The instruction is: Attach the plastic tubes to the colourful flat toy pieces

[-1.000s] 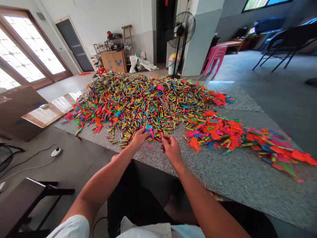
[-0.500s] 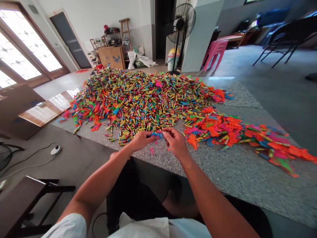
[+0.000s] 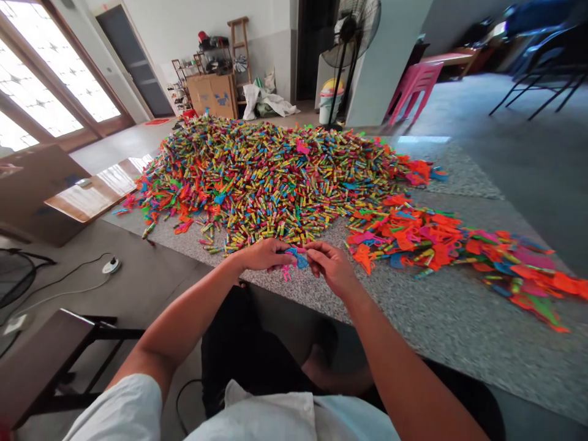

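Note:
My left hand (image 3: pixel 264 254) and my right hand (image 3: pixel 331 266) meet over the near edge of a speckled stone table (image 3: pixel 427 318). Both pinch a small blue plastic piece (image 3: pixel 299 258) between them, with a pink bit at its top. A little pink piece (image 3: pixel 286 273) lies on the stone just below my left fingers. Right behind my hands spreads a huge heap of small multicoloured plastic tubes (image 3: pixel 275 171). To the right lies a band of flat orange, pink and blue plastic pieces (image 3: pixel 441 239).
A low wooden table (image 3: pixel 87 199) stands at the left, a dark bench (image 3: pixel 41 361) at the near left. A power strip (image 3: pixel 111 265) with its cable lies on the floor. A standing fan (image 3: pixel 351 37), pink plastic chair (image 3: pixel 413 79) and cardboard boxes (image 3: pixel 211 95) are behind.
My hands came together from slightly apart and now both grip the blue piece. The view shifted a little, putting my hands lower and nearer.

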`<action>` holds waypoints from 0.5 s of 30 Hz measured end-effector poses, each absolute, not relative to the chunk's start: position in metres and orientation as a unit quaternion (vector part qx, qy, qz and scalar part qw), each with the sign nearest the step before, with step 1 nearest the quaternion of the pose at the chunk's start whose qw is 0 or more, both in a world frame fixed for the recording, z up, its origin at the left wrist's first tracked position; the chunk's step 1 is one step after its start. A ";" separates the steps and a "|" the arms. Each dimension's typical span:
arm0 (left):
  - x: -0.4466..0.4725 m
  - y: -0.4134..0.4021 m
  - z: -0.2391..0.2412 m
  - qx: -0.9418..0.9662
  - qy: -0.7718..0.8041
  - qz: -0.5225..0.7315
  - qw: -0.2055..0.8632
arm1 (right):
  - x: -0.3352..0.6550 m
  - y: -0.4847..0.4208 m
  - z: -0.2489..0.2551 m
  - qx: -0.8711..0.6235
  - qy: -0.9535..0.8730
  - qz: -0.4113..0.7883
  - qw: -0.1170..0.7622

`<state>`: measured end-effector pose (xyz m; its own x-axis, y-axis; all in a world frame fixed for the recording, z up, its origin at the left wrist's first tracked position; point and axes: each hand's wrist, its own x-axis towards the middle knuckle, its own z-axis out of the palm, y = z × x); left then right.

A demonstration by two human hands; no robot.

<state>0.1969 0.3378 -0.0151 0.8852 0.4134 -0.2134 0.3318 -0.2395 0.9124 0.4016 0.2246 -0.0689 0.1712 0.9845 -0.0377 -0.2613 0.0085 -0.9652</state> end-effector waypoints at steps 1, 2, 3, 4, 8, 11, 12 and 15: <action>0.196 0.339 -0.015 0.787 0.236 0.034 0.569 | 0.402 0.224 -0.069 -0.470 -0.370 0.522 0.608; 0.196 0.339 -0.015 0.787 0.235 0.032 0.569 | 0.402 0.223 -0.068 -0.464 -0.358 0.524 0.619; 0.196 0.340 -0.015 0.788 0.235 0.033 0.568 | 0.401 0.223 -0.068 -0.461 -0.347 0.524 0.627; 0.196 0.340 -0.016 0.790 0.236 0.034 0.565 | 0.401 0.222 -0.067 -0.461 -0.341 0.523 0.631; 0.195 0.341 -0.017 0.802 0.239 0.026 0.546 | 0.400 0.220 -0.068 -0.478 -0.364 0.516 0.611; 0.195 0.342 -0.018 0.808 0.241 0.023 0.538 | 0.402 0.219 -0.068 -0.483 -0.391 0.507 0.598; 0.194 0.342 -0.018 0.809 0.241 0.024 0.536 | 0.402 0.219 -0.067 -0.488 -0.401 0.501 0.592; 0.193 0.342 -0.020 0.814 0.240 0.032 0.528 | 0.404 0.217 -0.061 -0.511 -0.438 0.470 0.572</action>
<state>0.1930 0.3418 -0.0197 0.8827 0.4243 -0.2019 0.3575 -0.3275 0.8746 0.4039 0.2170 -0.0614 0.1759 0.9842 0.0203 -0.0892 0.0365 -0.9953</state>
